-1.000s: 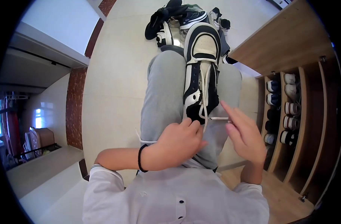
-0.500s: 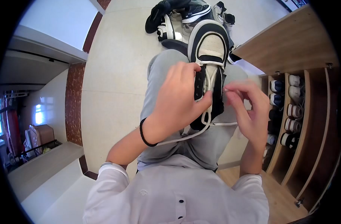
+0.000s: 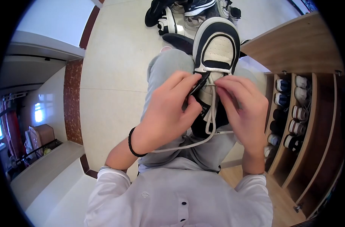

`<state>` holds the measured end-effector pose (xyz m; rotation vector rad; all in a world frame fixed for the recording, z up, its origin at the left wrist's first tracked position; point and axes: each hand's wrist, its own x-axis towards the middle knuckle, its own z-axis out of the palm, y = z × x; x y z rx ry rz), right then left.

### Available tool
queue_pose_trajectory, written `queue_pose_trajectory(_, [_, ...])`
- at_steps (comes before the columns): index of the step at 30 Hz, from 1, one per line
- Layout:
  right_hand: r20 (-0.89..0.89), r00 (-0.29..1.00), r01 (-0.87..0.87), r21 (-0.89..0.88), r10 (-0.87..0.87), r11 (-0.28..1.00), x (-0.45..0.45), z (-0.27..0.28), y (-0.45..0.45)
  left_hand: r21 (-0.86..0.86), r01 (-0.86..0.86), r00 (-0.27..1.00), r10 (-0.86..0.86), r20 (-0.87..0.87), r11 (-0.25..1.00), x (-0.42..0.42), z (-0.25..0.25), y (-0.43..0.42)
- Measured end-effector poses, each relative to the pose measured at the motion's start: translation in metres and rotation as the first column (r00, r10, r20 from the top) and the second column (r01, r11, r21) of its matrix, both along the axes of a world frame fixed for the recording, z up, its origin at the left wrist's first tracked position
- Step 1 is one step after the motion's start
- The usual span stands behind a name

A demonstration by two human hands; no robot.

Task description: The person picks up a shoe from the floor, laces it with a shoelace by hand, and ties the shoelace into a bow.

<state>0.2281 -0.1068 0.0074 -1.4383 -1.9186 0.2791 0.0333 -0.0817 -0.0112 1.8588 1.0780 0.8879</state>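
A cream-and-black sneaker (image 3: 218,49) rests on my lap with its toe pointing away from me. My left hand (image 3: 171,102), with a black band at the wrist, is closed on the sneaker's black eyelet flap and folds it outward. Across the tongue, the fingertips of my right hand (image 3: 245,104) pinch a white shoelace (image 3: 213,113). The lace crosses near the toe end, and its long loose part loops down the tongue and over my thighs. A dark label shows on the tongue. The right-hand eyelet flap is mostly hidden behind my right hand.
Several other shoes (image 3: 197,9) lie heaped on the tiled floor (image 3: 112,75) beyond my knees. To the right stands an open wooden shoe cabinet (image 3: 312,106) with several pairs in its slots. Its door (image 3: 286,41) juts out at upper right.
My right hand has moved left onto the lace at the tongue. My left thumb has come off the lace, and the left flap is now bent outward. The sneaker has shifted slightly right.
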Motion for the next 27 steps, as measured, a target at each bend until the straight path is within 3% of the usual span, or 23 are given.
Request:
queue_pose_trajectory(7, [-0.067,0.995,0.07,-0.055,-0.074,0.996,-0.009,-0.012,0.005,-0.033,0.0,0.998,0.003,0.07,0.999,-0.002,-0.004,-0.001])
queue_pose_trajectory(9, [-0.208,0.975,0.064,-0.065,-0.076,0.996,-0.011,-0.014,0.006,-0.026,0.004,0.997,-0.001,0.081,1.0,-0.002,-0.005,-0.001])
queue_pose_trajectory(19, [-0.225,0.972,0.041,-0.089,-0.06,0.995,-0.015,-0.017,0.011,-0.074,0.024,0.989,-0.013,0.151,0.997,-0.003,-0.009,-0.001])
queue_pose_trajectory(21, [-0.159,0.986,0.039,-0.067,-0.049,0.997,-0.015,-0.019,0.012,-0.216,0.025,0.936,0.053,0.348,0.976,-0.001,-0.012,0.001])
queue_pose_trajectory(25, [-0.124,0.992,0.03,-0.058,-0.037,0.998,-0.016,-0.019,0.012,-0.292,-0.024,0.968,0.095,0.232,0.956,0.002,-0.009,0.018])
queue_pose_trajectory(27, [-0.176,0.984,-0.003,-0.042,-0.004,0.999,-0.013,-0.02,0.013,-0.14,0.036,0.993,-0.02,0.114,0.99,0.0,-0.01,0.027])
